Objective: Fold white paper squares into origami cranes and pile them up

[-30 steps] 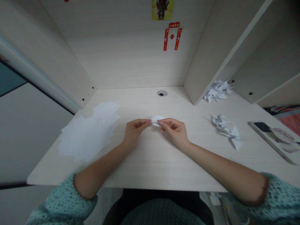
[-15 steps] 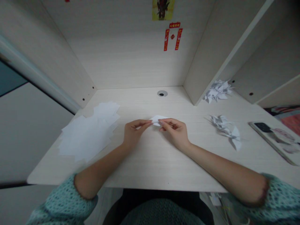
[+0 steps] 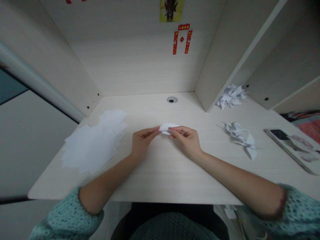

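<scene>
A small folded white paper piece (image 3: 167,127) lies between my two hands at the middle of the pale wooden desk (image 3: 160,173). My left hand (image 3: 143,141) pinches its left edge with fingers curled together. My right hand (image 3: 185,140) pinches its right edge the same way. Most of the paper is hidden behind my fingertips; only its upper corner shows.
A loose spread of white paper sheets (image 3: 93,143) lies at the left. Folded paper figures (image 3: 238,135) sit to the right, with another heap (image 3: 231,96) in the side shelf. A phone (image 3: 290,146) lies at the far right. A cable hole (image 3: 172,99) is at the back.
Both hands stay pinched on the small paper in the same spot; only the view has shifted slightly.
</scene>
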### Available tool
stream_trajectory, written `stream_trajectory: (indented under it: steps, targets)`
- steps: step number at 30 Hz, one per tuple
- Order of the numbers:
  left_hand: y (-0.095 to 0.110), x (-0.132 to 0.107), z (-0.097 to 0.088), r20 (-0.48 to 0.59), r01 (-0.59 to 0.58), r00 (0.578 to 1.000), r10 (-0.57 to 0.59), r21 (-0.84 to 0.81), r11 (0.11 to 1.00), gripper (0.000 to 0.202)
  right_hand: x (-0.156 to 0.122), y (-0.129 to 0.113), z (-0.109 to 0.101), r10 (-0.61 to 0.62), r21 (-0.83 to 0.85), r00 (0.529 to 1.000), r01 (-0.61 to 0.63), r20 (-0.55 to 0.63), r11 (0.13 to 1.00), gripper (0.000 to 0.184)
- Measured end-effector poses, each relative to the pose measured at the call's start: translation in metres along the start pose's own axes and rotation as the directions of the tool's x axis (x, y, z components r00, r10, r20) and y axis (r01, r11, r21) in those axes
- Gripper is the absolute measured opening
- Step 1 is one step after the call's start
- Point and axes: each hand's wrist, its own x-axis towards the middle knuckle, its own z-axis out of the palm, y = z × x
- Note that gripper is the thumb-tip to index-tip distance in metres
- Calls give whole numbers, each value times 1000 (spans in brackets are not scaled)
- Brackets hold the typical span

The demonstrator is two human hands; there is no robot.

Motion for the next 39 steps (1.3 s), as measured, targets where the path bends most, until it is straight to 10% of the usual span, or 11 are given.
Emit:
stream_trajectory:
  steps: [39]
  targets:
    - [-8,5,-2,45,91,995,-85,-144,985,28,2,1,-3,-45,-51,999,45,-15,998,16]
